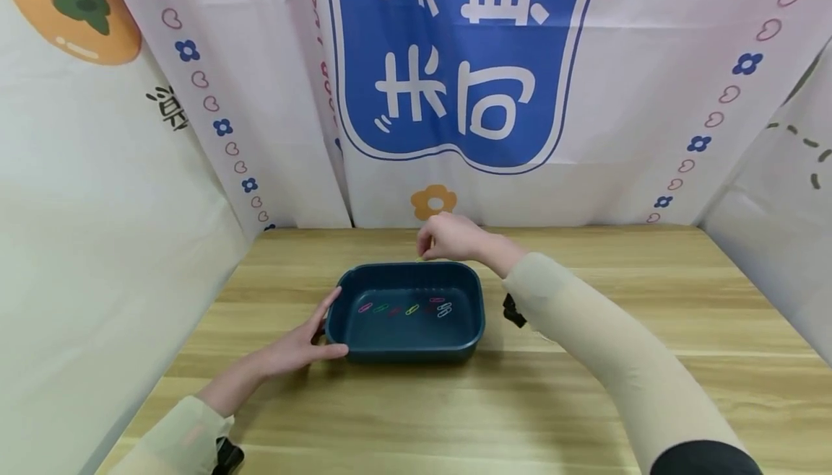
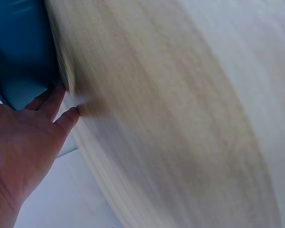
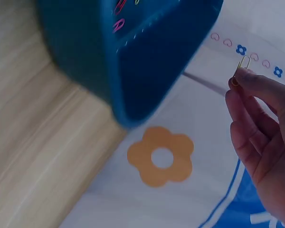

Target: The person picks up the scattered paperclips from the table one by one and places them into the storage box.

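A dark blue-green rectangular plastic basin [image 1: 406, 354] stands on the wooden table. Inside, several coloured paper clips lie in a loose row, among them a pink clip [image 1: 365, 307], a yellow one [image 1: 412, 310] and white ones [image 1: 444, 310]. My left hand [image 1: 292, 350] rests against the basin's left side, its fingers and thumb extended and spread along the wall and front corner. Beyond the far rim, my right hand [image 1: 450, 237] pinches a yellow paper clip [image 3: 245, 61] between thumb and forefinger. The right wrist view shows that clip standing up from the fingertips.
The wooden table [image 1: 572, 388] extends around the basin. A white printed cloth [image 1: 624, 121] with a blue sign and an orange flower [image 1: 434, 202] hangs right behind the table's far edge. More pale cloth [image 1: 97, 244] encloses the left and right sides.
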Available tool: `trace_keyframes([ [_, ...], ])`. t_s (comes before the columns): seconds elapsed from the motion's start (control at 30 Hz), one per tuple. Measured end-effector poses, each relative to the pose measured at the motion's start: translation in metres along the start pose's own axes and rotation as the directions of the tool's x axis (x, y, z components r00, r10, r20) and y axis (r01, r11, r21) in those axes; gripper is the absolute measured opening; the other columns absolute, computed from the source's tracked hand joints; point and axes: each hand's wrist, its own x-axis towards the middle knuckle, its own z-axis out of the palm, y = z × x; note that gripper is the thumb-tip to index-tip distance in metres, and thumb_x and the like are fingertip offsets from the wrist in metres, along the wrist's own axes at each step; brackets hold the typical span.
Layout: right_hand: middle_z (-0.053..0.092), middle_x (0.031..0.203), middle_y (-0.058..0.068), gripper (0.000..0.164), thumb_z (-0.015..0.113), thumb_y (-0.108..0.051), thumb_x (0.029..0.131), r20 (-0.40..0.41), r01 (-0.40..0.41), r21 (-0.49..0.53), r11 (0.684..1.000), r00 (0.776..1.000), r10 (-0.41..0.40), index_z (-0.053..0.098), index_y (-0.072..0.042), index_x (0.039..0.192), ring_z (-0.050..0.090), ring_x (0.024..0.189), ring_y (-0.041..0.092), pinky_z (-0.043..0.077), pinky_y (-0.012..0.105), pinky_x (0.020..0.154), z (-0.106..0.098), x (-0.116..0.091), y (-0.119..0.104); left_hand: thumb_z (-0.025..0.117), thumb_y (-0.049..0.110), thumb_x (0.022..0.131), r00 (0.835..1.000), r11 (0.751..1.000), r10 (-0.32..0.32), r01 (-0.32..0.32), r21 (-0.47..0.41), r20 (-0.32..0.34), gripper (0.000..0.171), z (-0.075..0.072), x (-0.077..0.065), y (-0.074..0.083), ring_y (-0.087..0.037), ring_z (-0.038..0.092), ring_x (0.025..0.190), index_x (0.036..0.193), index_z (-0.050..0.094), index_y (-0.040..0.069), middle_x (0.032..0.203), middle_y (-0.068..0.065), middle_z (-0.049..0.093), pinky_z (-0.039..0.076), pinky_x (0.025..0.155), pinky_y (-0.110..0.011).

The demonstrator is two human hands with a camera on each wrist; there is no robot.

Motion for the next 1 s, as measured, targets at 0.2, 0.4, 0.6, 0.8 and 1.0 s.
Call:
trace_keyframes([
  [0.2,0.068,0.086,-0.008,0.004,0.073,-0.018,0.089,0.028,0.012,-0.026,1.000,1.000,-0.011,0.075,-0.018,0.085,0.060,0.078,0.010,0.049,0.028,0.074,0.012,0.022,-0.013,0.066,0.033,0.093,1.000,1.000,0.001,-0.001,0.001,-0.003,0.097,-0.002,0.002,-0.001,-0.048,0.022,0.138,0.155,-0.009,0.035,0.158,-0.025,0.004,0.017,0.105,-0.067],
  [0.4,0.066,0.084,-0.008,0.005,0.073,-0.020,0.089,0.073,0.022,-0.063,0.998,0.997,-0.017,0.075,-0.019,0.084,0.059,0.076,0.010,0.048,0.025,0.072,0.026,0.036,-0.020,0.066,0.033,0.093,1.000,1.000,-0.006,0.006,0.004,0.002,0.097,-0.002,0.002,-0.001,-0.046,0.024,0.138,0.155,-0.008,0.034,0.158,-0.026,0.006,0.018,0.106,-0.065],
  [0.6,0.065,0.083,-0.008,0.007,0.071,-0.017,0.090,0.139,0.037,-0.073,0.997,0.990,-0.027,0.074,-0.018,0.084,0.058,0.077,0.010,0.048,0.026,0.075,0.037,0.044,-0.029,0.065,0.034,0.093,1.000,1.000,-0.016,0.016,-0.005,0.007,0.096,-0.003,0.002,-0.001,-0.047,0.023,0.138,0.155,-0.009,0.033,0.158,-0.025,0.003,0.019,0.106,-0.065],
  [0.8,0.064,0.078,-0.008,0.010,0.070,-0.015,0.090,0.194,0.026,-0.061,0.998,0.981,-0.014,0.074,-0.018,0.081,0.058,0.072,0.010,0.048,0.025,0.070,0.051,0.049,-0.034,0.065,0.034,0.094,1.000,1.000,-0.004,0.004,0.000,0.015,0.096,-0.003,0.003,-0.003,-0.046,0.025,0.138,0.155,-0.009,0.034,0.158,-0.025,0.005,0.020,0.107,-0.064],
  [1.0,0.062,0.071,-0.004,0.016,0.067,-0.008,0.091,0.251,-0.002,-0.040,0.999,0.968,0.012,0.073,-0.013,0.077,0.061,0.064,0.013,0.049,0.024,0.063,0.061,0.053,-0.037,0.066,0.032,0.094,1.000,1.000,0.004,-0.003,-0.016,0.014,0.096,-0.003,0.002,-0.004,-0.045,0.025,0.138,0.155,-0.008,0.033,0.158,-0.026,0.007,0.020,0.107,-0.063],
])
